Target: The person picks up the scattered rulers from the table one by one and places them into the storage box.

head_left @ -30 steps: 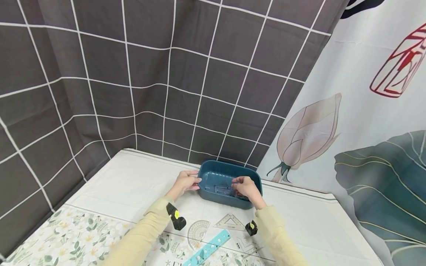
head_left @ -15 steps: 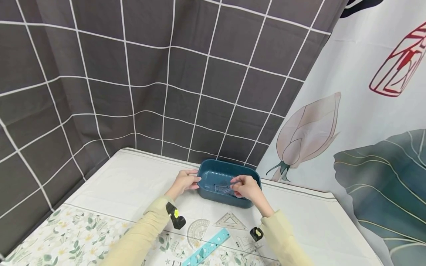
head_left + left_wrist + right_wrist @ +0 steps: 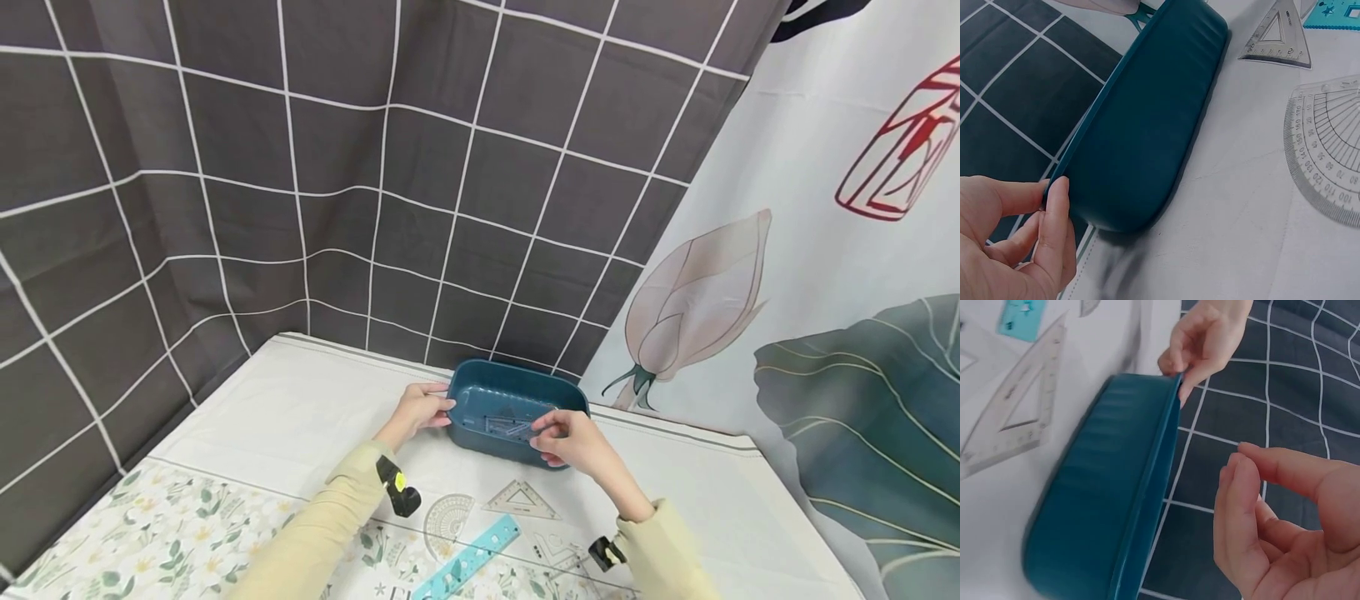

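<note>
A dark teal plastic storage bin [image 3: 487, 442] stands at the back of the table, with clear measuring pieces [image 3: 508, 427] lying in it; their exact kind is hard to tell. My left hand [image 3: 418, 410] pinches its left rim between thumb and fingers, also plain in the left wrist view, where the bin [image 3: 1141, 119] shows its outer wall. My right hand [image 3: 573, 442] hovers over the bin's front right edge. In the right wrist view its fingers are loosely bent, thumb and fingertips close together, with nothing visible between them.
Before the bin lie a clear triangle set square [image 3: 522, 514], a clear protractor [image 3: 442, 527] and a light blue ruler [image 3: 472, 557]. Another clear drawing template [image 3: 555, 550] lies to their right, hard to make out. A dark checked curtain [image 3: 420, 208] hangs close behind the bin.
My right hand has drawn back from inside the bin toward its front right edge, and its forearm has shifted right. The left hand keeps its hold on the rim.
</note>
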